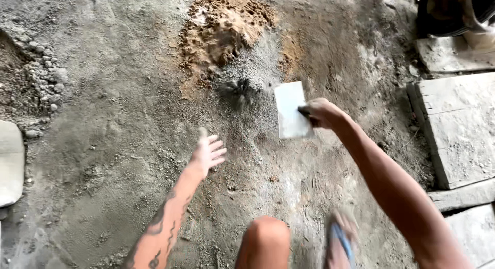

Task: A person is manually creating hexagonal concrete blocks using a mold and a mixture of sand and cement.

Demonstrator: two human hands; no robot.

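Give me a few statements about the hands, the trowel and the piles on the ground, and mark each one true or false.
1. The right hand grips a flat pale trowel. True.
2. The left hand holds a bucket. False: it is bare and open, fingers spread above the ground.
3. A brown sand pile lies beyond the trowel. True.
4. The trowel rests on the wooden boards. False: it is over the grey ground, left of the boards.
5. Grey powder lies between the sand pile and the trowel. True.
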